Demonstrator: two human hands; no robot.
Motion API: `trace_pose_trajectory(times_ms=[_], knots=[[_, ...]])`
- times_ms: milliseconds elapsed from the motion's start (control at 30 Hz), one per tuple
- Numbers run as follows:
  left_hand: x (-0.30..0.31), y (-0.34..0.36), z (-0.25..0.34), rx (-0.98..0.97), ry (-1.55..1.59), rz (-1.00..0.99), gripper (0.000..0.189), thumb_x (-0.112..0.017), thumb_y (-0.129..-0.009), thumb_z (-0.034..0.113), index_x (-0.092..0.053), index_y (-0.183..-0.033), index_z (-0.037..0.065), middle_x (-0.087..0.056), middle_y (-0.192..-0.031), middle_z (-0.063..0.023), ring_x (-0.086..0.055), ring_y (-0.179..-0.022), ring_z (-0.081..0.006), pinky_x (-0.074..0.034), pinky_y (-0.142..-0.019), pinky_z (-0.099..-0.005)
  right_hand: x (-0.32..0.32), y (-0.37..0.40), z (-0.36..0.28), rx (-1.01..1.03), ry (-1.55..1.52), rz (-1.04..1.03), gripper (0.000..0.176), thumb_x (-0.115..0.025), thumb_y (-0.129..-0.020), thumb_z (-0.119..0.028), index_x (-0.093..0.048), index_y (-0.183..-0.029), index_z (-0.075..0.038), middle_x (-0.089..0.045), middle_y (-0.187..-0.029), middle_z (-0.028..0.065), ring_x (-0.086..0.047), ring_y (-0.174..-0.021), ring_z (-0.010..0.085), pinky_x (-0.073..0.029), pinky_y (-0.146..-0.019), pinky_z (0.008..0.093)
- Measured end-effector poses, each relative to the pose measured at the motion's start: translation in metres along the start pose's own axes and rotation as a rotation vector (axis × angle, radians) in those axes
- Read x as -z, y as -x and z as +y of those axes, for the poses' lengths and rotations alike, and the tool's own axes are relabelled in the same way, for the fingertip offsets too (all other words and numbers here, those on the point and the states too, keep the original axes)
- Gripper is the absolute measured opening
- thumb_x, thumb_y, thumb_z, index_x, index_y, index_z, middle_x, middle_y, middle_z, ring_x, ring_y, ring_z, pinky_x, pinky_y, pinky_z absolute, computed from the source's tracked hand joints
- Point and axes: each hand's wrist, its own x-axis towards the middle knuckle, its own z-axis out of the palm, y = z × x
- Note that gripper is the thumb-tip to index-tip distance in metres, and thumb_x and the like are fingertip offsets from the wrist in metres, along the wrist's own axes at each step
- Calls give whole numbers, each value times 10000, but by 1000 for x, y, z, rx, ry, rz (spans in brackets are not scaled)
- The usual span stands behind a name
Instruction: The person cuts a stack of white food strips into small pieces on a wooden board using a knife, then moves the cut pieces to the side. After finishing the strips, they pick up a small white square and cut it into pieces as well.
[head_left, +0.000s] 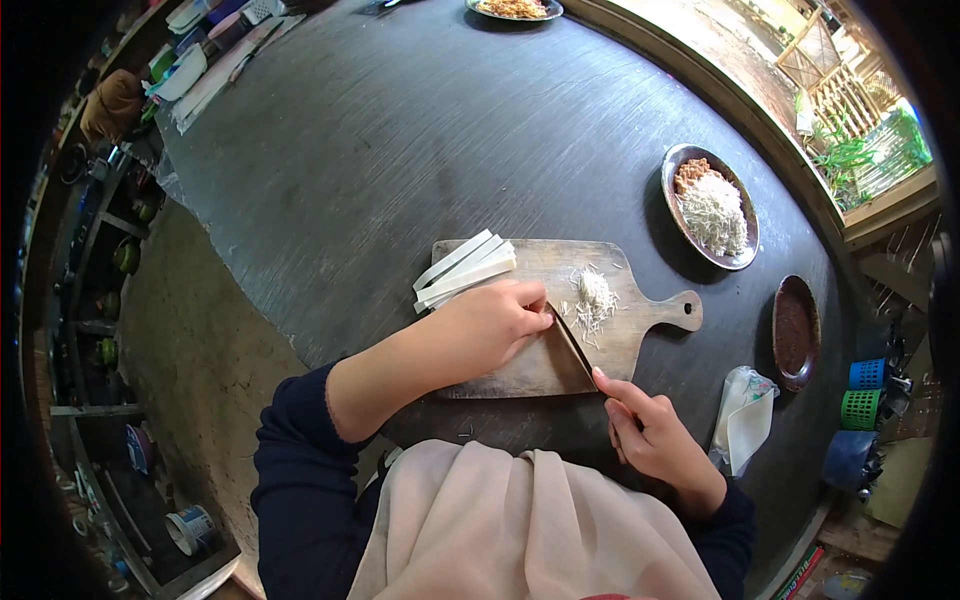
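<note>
Near the surface's near edge, the right hand is clamped on the handle of a knife, its blade lying across the board from the near edge inward. The left hand is over the middle of the board, fingers bent and bunched just beside the blade; whether that grip pins a white piece beneath is hidden, so I cannot tell.

For thin, even slicing, it seems best to curl the left fingertips back, let the knuckles guide the flat of the blade, and shift only slightly between strokes. Keeping the blade upright should help the shreds match, and sweeping the cut heap aside would leave room for the knife.

Counting from near to far: two hands, one knife and one board, with one white bag toward the surface's right edge. One loose heap of white shreds lies near the board's right edge. At least four white strips lie at its far left corner, overhanging the left edge; overlap prevents an exact count. One dark oval dish sits near the surface's right edge; one plate farther off carries two heaps, one white, one brown. Another plate stands by the far edge.
</note>
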Motion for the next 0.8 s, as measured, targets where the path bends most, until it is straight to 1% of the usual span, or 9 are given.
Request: trace_pose_trajectory(times_ms=[167, 233, 367, 433, 467, 533, 567, 633, 800], knots=[[-1, 0, -1, -11, -8, 16, 121, -632, -919, 93, -701, -977, 14, -622, -918, -97, -616, -787, -269, -502, -708, -363, 6, 8, -9, 21, 55, -11, 420, -535, -935, 20, -526, -1350, -45, -494, -609, 168, -509, -469, 256, -418, -518, 309], [-1, 0, -2, -12, -3, 24, 125, -626, -926, 101, -701, -976, 14, -620, -912, -99, -614, -782, -271, -501, -706, -364, 13, 12, -11, -26, 134, -90, 412, -480, -973, 21, -500, -1381, -37, -527, -577, 41, -515, -469, 115, -431, -508, 264], [-1, 0, -1, -13, 6, 25, 143, -614, -940, 123, -701, -974, 14, -614, -900, -104, -609, -771, -273, -498, -703, -367, 16, 16, -16, -9, 177, -97, 408, -486, -972, 18, -503, -1375, -35, -535, -576, 45, -523, -481, 115, -430, -513, 261], [-1, 0, -2, -13, 6, 23, 139, -618, -937, 119, -701, -976, 14, -613, -899, -104, -609, -770, -272, -498, -701, -366, 16, 17, -19, -43, 119, -48, 391, -532, -941, 5, -534, -1329, -45, -468, -570, 162, -495, -449, 272, -401, -494, 337], [-1, 0, -2, -14, 4, 21, 135, -622, -935, 115, -701, -977, 14, -613, -898, -104, -609, -768, -271, -497, -699, -364, 16, 16, -19, -44, 120, -48, 391, -532, -941, 5, -534, -1329, -45, -468, -570, 162, -495, -449, 272, -401, -494, 337], [-1, 0, -1, -12, 2, 20, 128, -625, -931, 106, -700, -979, 14, -613, -901, -103, -608, -766, -269, -497, -698, -363, 17, 14, -18, -76, 77, -49, 387, -528, -944, 7, -535, -1328, -44, -451, -561, 140, -486, -443, 214, -395, -488, 326], [0, 0, -1, -8, -1, 16, 122, -628, -927, 96, -700, -980, 14, -614, -904, -101, -607, -764, -266, -496, -697, -361, 16, 13, -15, -76, 73, -46, 387, -528, -944, 7, -535, -1328, -44, -451, -561, 140, -486, -443, 214, -395, -488, 326], [-2, 0, -3, -24, -2, 22, 116, -631, -922, 86, -700, -982, 15, -613, -908, -99, -606, -762, -264, -495, -696, -360, 13, 7, -5, -61, 26, -49, 404, -505, -959, 8, -514, -1358, -56, -467, -547, 96, -484, -453, 151, -405, -495, 297], [1, -1, 0, -18, 7, 2, 111, -637, -912, 61, -696, -992, 13, -615, -920, -90, -604, -763, -253, -492, -691, -353, 5, 2, 1, -90, -107, -39, 432, -470, -978, 4, -476, -1403, -78, -504, -551, 42, -490, -481, 111, -430, -521, 261]])
